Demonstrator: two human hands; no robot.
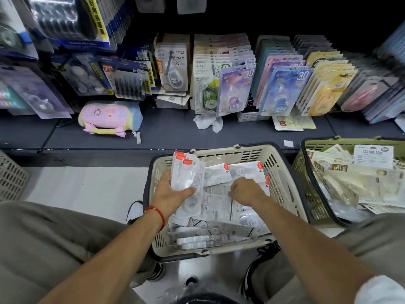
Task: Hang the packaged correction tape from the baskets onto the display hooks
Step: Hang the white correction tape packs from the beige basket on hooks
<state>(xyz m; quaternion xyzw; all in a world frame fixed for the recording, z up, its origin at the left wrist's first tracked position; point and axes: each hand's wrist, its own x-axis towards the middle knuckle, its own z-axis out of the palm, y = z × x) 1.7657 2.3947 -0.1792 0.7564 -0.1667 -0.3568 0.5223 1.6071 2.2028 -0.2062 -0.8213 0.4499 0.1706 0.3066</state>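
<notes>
Light falls from overhead and is bright on the pale floor (87, 185) and the beige basket (221, 153), while the far back of the shelving goes almost black. Glare streaks the clear blister packs hanging at far left (65, 20), which are smeared with blur. The wide lens bows the shelf edge (153, 148) and stretches both forearms near the bottom corners.

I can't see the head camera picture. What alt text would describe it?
A person's left hand holds a stack of white correction tape packs over a beige basket, while the right hand reaches among loose packs inside. Beyond, display hooks carry rows of packaged tape.
</notes>
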